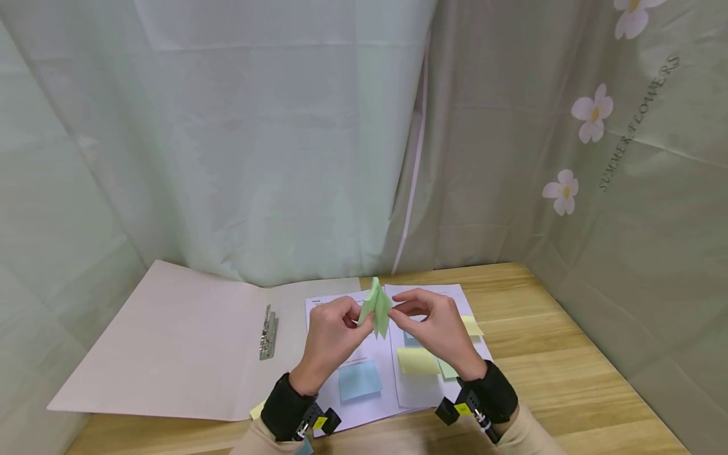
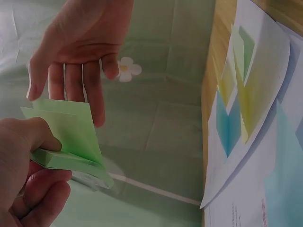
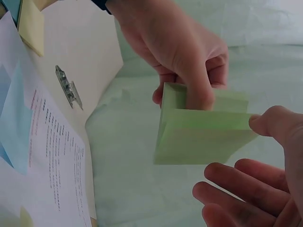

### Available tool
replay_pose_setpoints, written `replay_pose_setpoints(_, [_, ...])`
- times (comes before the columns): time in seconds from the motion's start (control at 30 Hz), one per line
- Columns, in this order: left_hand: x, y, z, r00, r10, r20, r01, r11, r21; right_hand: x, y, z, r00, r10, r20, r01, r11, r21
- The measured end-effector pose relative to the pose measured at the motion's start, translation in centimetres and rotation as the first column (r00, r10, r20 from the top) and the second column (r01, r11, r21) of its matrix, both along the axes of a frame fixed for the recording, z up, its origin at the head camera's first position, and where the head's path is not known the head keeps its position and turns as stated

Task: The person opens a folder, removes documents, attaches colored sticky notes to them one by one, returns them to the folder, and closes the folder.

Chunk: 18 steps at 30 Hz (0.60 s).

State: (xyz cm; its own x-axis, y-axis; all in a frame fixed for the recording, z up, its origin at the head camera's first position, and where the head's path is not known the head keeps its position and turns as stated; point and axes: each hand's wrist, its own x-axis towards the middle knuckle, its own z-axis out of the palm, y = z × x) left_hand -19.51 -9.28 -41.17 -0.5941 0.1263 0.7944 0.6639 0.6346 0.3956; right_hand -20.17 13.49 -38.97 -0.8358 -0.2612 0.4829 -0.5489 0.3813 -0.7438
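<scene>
Above the printed sheets, my left hand point(image 1: 332, 335) grips a light green sticky note pad point(image 3: 199, 146), thumb on one side and curled fingers on the other. The pad's leaves point(image 2: 78, 125) stand fanned apart. My right hand point(image 1: 436, 323) is just to the right of it. In the right wrist view its thumb point(image 3: 270, 123) touches the edge of a green leaf, while the other fingers point(image 3: 236, 187) stretch out below, apart from the thumb. On the papers underneath are a blue sticky note point(image 1: 359, 381) and a yellow one point(image 1: 418, 361).
An open pale folder point(image 1: 170, 341) with a metal clip point(image 1: 268, 333) lies left of the printed sheets point(image 1: 392, 404). Yellow paper point(image 1: 257, 411) shows by the left wrist. The wooden table point(image 1: 569, 354) meets hanging curtains point(image 1: 273, 139) at the back and sides.
</scene>
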Motion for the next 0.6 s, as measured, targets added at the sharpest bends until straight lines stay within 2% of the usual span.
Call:
replay_pose_setpoints(0.2, [0.20,0.25,0.02,0.996,-0.078,-0.045,0.078,0.997,0.003,-0.19,0.06,-0.09,0.999,-0.019,-0.029,0.019,1.000,0.009])
replay_pose_setpoints(0.37, [0.42,0.50,0.24,0.985,-0.166,-0.053,0.166,0.986,-0.009,-0.21,0.02,-0.02,0.998,-0.043,-0.042,0.044,0.999,0.028])
replay_pose_setpoints(0.6, [0.38,0.50,0.26,0.978,-0.209,-0.026,0.209,0.978,0.008,-0.22,0.05,0.03,0.995,-0.054,-0.086,0.058,0.997,0.047])
